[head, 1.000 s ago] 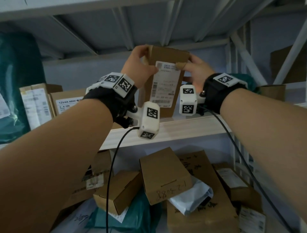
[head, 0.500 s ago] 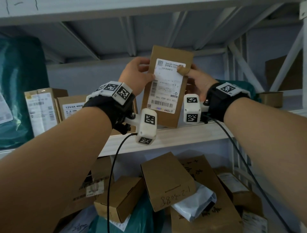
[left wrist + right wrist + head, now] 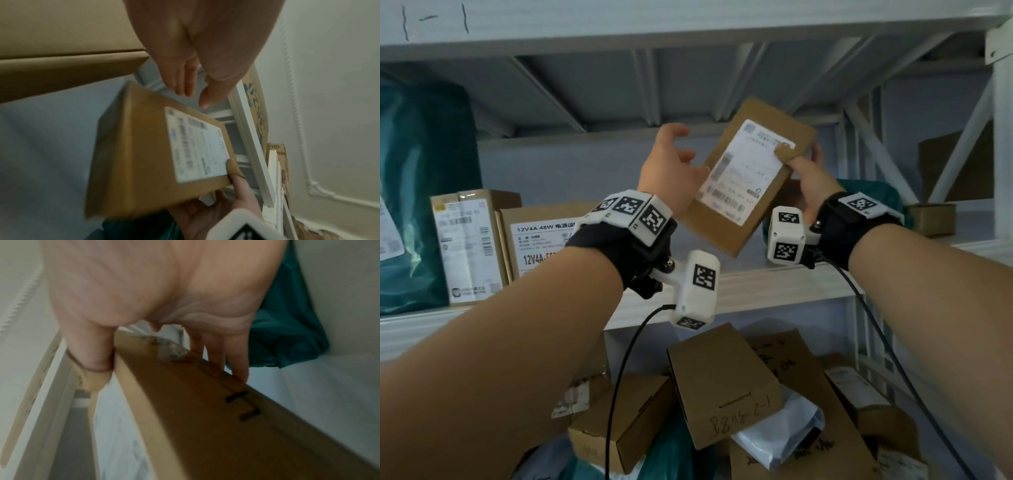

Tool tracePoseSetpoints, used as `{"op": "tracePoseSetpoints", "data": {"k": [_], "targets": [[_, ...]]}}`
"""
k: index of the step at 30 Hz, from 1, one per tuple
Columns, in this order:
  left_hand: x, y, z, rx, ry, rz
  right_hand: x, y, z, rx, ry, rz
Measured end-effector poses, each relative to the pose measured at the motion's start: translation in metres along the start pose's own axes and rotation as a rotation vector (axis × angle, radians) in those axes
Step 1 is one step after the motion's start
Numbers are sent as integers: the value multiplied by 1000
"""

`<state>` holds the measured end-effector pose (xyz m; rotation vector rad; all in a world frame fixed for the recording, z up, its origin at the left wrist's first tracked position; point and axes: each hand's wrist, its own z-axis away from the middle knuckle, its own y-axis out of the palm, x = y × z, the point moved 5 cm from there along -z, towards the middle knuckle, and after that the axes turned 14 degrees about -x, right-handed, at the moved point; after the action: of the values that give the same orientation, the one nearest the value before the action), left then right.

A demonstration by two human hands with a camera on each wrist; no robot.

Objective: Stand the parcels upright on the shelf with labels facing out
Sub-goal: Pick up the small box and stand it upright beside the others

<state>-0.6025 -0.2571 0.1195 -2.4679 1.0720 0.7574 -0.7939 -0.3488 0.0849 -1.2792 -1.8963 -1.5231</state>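
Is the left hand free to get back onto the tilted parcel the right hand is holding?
Probably yes: the left hand is open, holds nothing, and sits right beside the parcel, nothing between.

Black wrist straps (image 3: 839,226) are worn, carrying white camera blocks (image 3: 697,287) with square black-and-white markers and black cables (image 3: 619,377).

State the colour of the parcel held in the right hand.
Brown cardboard parcel with a white printed label; the right hand holds it. Clearest in the head view.
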Motion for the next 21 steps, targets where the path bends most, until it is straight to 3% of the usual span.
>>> {"op": "tracePoseSetpoints", "data": {"k": [3, 5, 13, 15, 18, 21], "targets": [[-5, 5, 0, -24, 32, -96, -8, -7, -9, -88, 90, -190], [-7, 7, 2, -41, -18, -88, -14, -9, -20, -151, 101, -261], [3, 21, 12, 34, -497, 267, -23, 6, -5, -150, 95, -326], [3, 17, 11, 18, -499, 270, -23, 2, -5, -133, 103, -231], [0, 8, 5, -120, -407, 206, -18, -7, -8, -142, 115, -116], [-7, 2, 2, -201, -298, 196, -24, -26, -46, -147, 98, -55]]}}
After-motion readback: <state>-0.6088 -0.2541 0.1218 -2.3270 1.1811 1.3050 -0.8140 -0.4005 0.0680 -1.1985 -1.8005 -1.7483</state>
